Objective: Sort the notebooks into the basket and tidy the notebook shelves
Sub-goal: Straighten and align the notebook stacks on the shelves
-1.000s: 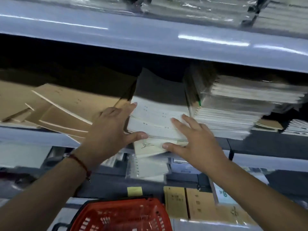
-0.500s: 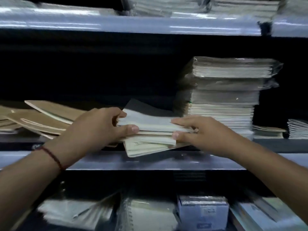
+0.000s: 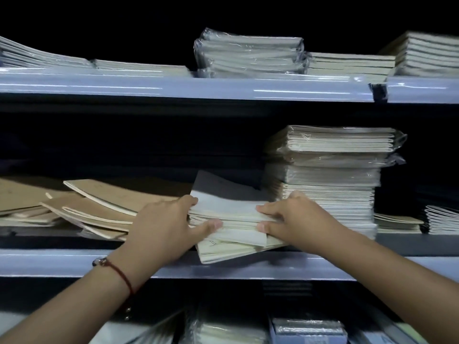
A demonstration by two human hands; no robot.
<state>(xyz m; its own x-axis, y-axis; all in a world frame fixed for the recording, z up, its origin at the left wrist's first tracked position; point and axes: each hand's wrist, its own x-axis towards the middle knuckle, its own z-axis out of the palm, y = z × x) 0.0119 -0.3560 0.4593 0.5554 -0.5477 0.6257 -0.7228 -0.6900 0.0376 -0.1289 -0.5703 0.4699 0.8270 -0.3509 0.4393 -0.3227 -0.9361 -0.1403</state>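
From the head camera, both hands are on the small stack of pale notebooks [image 3: 231,219] at the front of the middle shelf [image 3: 74,263]: the left hand [image 3: 161,228] grips the stack's left end, fingers over the top and thumb pressed to the front edges, and the right hand [image 3: 295,219] pinches the right end the same way. The bottom notebook sticks out askew over the shelf lip, so I'd say this pile is only half squared up. Just right of it, touching or nearly so, stands the tall wrapped stack [image 3: 327,175], looking orderly already. To the left the brown notebooks [image 3: 99,209] lie fanned and tilted across each other, clearly work left to do. The basket is not in this view, so how much has been sorted into it I can't tell. The upper shelf [image 3: 173,86] carries more wrapped bundles, fairly neat. Room to move: plenty of dark open height above the held pile, tight on its right side against the tall stack, crowded left by the brown covers, and free toward the person over the shelf's front edge.
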